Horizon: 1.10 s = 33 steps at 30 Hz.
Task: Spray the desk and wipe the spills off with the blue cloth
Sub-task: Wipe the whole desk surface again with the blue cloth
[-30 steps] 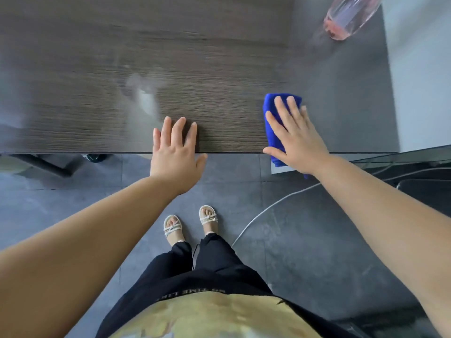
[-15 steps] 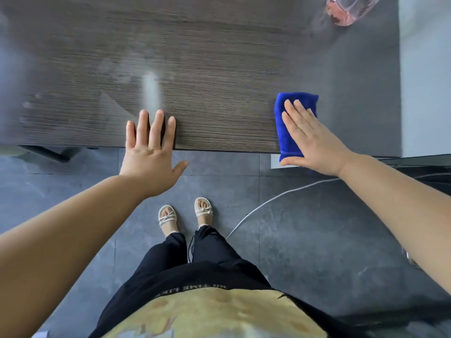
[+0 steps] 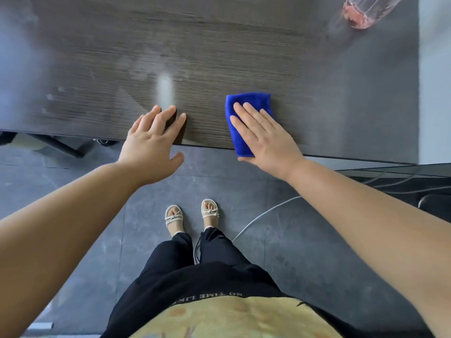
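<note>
The right hand [image 3: 264, 140] lies flat, fingers straight and together, pressing the folded blue cloth [image 3: 249, 106] onto the desk [image 3: 219, 57] at its near edge. The left hand [image 3: 151, 145] rests beside it, fingers spread, fingertips on the near edge. The spray bottle [image 3: 363, 11] stands at the far right corner.

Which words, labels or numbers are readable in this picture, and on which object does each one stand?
"NO TIME LIK": on the black clothing, upside down to the camera; the following letters are hidden by the yellow fabric.
Bottle: blurred, no label can be read.
No other text is visible.
</note>
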Tool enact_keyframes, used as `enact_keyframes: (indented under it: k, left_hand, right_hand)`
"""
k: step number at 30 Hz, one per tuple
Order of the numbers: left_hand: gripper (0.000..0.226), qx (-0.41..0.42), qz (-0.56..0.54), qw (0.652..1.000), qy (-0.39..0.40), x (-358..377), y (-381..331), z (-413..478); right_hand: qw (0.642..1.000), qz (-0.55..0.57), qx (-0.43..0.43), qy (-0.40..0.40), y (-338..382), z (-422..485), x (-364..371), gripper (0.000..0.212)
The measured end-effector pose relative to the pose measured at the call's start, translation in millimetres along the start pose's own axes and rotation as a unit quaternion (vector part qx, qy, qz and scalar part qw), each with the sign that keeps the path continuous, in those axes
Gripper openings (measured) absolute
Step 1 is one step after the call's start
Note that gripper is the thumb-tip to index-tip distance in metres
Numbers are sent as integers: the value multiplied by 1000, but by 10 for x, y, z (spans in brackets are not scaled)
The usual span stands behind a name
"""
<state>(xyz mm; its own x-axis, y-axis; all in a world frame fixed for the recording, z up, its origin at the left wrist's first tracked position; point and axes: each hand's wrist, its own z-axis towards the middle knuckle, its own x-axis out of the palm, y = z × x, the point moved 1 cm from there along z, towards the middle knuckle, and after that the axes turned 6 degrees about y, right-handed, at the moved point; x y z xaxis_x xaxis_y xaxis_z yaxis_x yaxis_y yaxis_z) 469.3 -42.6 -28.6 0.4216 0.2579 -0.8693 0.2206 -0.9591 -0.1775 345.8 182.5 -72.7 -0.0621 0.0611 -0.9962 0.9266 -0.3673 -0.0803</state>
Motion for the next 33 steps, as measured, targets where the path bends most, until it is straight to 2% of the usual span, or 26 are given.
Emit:
enact_keyframes:
  k: [5, 8, 10, 12, 14, 16, 19, 21, 23, 27, 30, 33]
  left_hand:
    - [75, 1, -25, 1000, 11, -13, 9, 10]
    - [69, 10, -62, 998, 25, -73, 49, 45]
    - [62, 19, -95, 995, 12, -128, 104, 67]
    - [53, 3, -166, 985, -43, -178, 158, 85]
    - [48, -53, -222, 963, -141, -232, 258, 48]
    - [44, -121, -207, 952, -192, -240, 450, -9]
    - [58, -191, -125, 966, -125, -145, 849, -131]
    - [75, -183, -74, 979, -50, -64, 1032, -186]
    - [82, -173, -50, 984, -7, 10, 1139, -198]
    - [81, -166, -36, 985, 20, 11, 1149, -180]
    - [73, -169, -62, 983, 25, -76, 1175, -181]
    - [65, -157, -82, 984, 14, -160, 1203, -173]
  right_hand:
    - [996, -3, 80, 42, -505, -672, -5, 104]
    - [992, 11, 122, 40, -261, -433, 5, 101]
    - [995, 3, 103, 20, 63, -61, 7, 98]
    - [997, -15, 79, 0, 395, 335, -9, 94]
    - [998, -19, 65, -15, 619, 602, -24, 92]
    - [999, -17, 39, -22, 612, 637, -31, 92]
    - [1000, -13, 4, -21, 298, 320, -26, 93]
    - [1000, -14, 20, -8, 136, 119, -29, 96]
    - [999, -10, 44, 4, 155, 118, -14, 99]
    - [998, 0, 57, 13, 593, 629, -27, 106]
    - [999, -3, 40, -16, 1123, 1243, -61, 100]
    - [1000, 2, 28, 0, 1341, 1514, -84, 92]
